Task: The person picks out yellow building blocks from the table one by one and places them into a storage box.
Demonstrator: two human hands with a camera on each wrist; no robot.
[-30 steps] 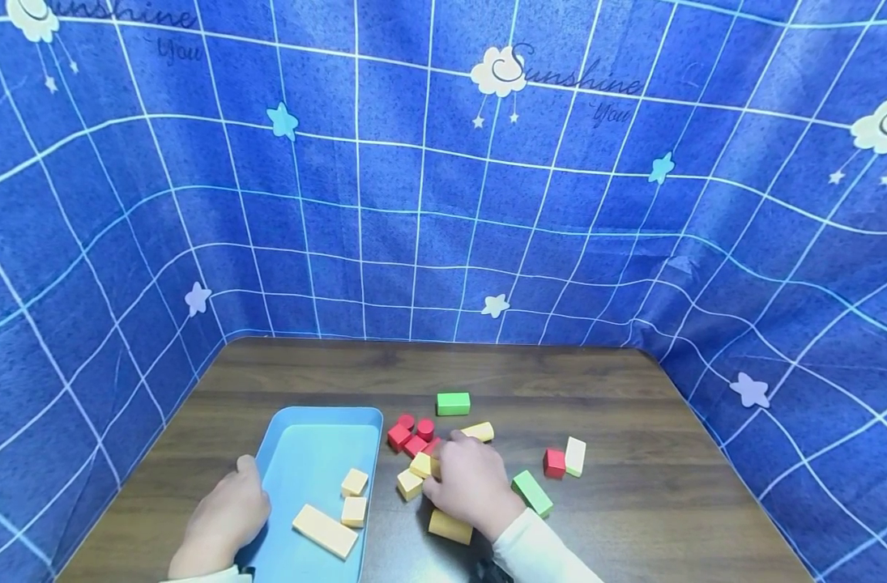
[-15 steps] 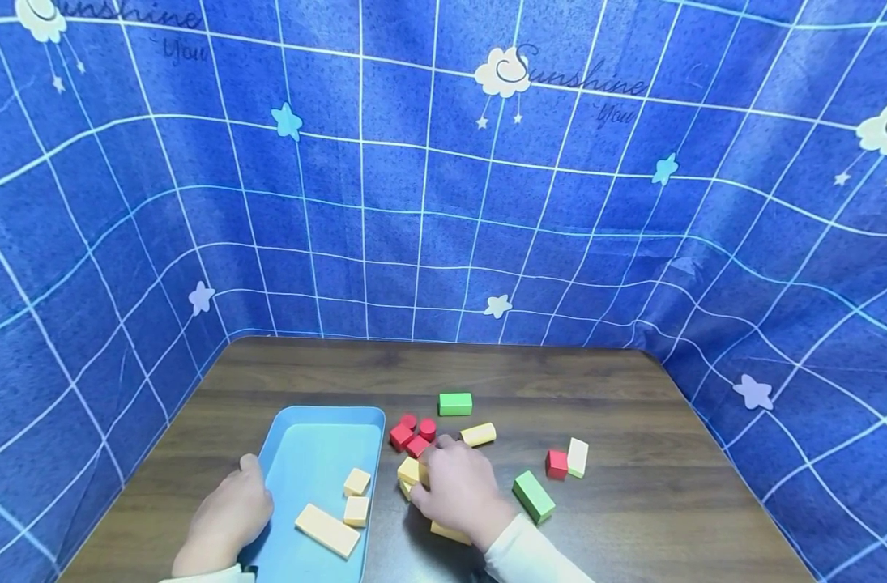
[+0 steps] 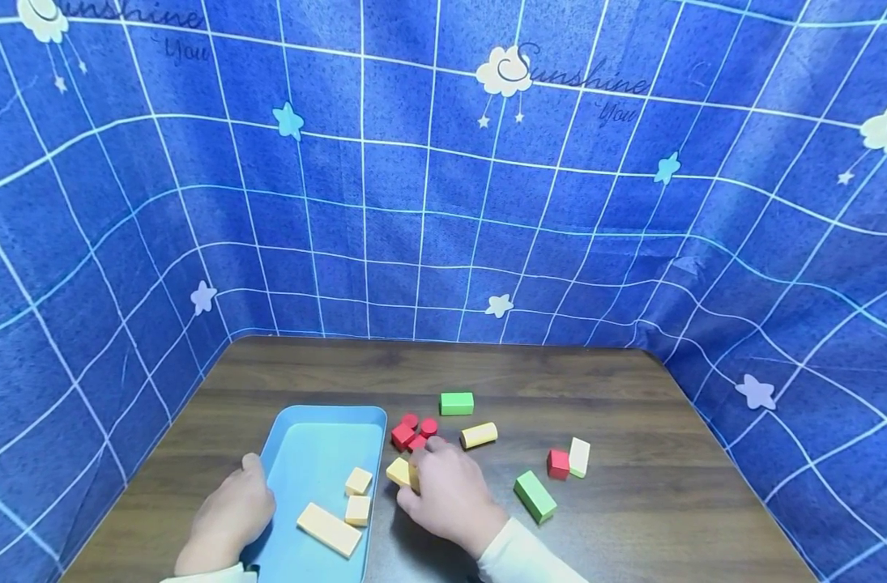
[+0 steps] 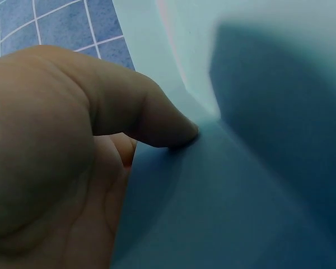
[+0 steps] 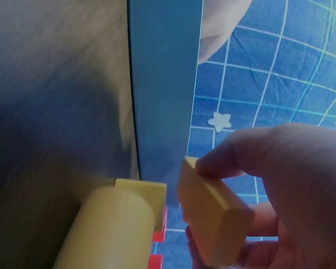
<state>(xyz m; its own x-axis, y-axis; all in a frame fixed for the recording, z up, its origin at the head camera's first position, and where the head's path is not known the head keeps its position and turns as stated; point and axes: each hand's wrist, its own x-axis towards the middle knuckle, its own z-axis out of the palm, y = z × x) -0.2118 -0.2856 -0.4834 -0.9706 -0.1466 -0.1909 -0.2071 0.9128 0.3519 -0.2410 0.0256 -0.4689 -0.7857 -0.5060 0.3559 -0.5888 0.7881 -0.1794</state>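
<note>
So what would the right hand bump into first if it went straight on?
The right hand, holding a yellow block, would probably bump the red blocks first, or else the blue tray. Its height is unclear, so it might pass over.

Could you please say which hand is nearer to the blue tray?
The left hand, holding the blue tray's left wall; the right hand holds a yellow block outside the tray's right wall.

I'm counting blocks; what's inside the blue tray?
Two small tan blocks and a longer tan block. The left hand hides part of the tray, whose near end is outside the head view.
</note>
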